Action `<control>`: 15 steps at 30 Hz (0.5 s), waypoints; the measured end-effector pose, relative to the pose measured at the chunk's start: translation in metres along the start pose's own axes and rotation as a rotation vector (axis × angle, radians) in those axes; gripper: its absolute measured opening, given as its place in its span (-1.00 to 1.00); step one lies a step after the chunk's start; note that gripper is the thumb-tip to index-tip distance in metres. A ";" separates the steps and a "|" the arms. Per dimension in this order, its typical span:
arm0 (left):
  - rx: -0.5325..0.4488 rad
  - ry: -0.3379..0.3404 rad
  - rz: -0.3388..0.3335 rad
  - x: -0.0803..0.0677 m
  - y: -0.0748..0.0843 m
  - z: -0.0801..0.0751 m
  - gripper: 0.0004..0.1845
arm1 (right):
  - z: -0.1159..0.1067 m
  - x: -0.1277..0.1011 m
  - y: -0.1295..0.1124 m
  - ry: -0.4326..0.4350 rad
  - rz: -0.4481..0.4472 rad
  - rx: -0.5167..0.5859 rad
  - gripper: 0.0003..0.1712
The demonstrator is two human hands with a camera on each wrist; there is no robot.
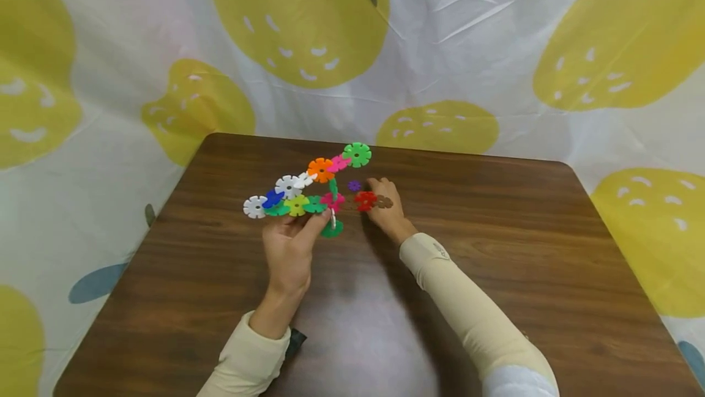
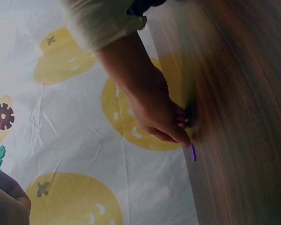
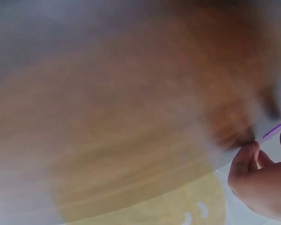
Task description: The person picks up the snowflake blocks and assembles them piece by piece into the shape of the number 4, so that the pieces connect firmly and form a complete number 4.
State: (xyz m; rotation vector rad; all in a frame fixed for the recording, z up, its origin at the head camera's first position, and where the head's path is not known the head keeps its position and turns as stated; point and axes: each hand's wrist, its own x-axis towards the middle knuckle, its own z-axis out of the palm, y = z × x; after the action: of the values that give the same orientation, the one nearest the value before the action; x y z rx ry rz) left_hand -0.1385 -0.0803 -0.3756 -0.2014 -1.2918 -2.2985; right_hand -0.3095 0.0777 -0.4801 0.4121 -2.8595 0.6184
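My left hand [image 1: 289, 253] grips an assembly of interlocking plastic flower discs, pinching it near a yellow disc [image 1: 297, 205]. Its branches include a white disc [image 1: 255, 207], an orange disc [image 1: 320, 170] and a bright green disc [image 1: 357, 155]. A red disc [image 1: 366, 201] and a brown disc [image 1: 384, 202] stick out in front of my right hand [image 1: 392, 204]. That hand is low at the tabletop, fingers bent, thumb apart from them. By its fingertips is a loose purple disc [image 1: 354, 186], edge-on in the left wrist view [image 2: 193, 152]; contact is unclear.
The brown wooden table [image 1: 523, 250] spreads out under both arms. Behind it hangs a pale cloth [image 1: 462, 36] with large yellow fruit prints, close to the table's far edge. My right sleeve [image 1: 468, 305] crosses above the near part of the table.
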 end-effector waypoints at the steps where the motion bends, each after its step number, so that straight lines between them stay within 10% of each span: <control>1: 0.004 -0.007 0.002 0.000 0.000 0.000 -0.85 | 0.002 0.003 0.001 -0.014 0.025 0.012 -0.57; 15: 0.011 -0.031 -0.034 -0.009 -0.002 0.005 -0.84 | 0.000 0.010 -0.002 -0.106 0.094 0.002 -0.69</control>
State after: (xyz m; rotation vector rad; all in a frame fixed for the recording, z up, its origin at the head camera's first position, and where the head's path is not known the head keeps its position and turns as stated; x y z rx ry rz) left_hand -0.1322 -0.0727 -0.3777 -0.2136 -1.3326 -2.3246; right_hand -0.3187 0.0736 -0.4767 0.3207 -2.9940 0.6332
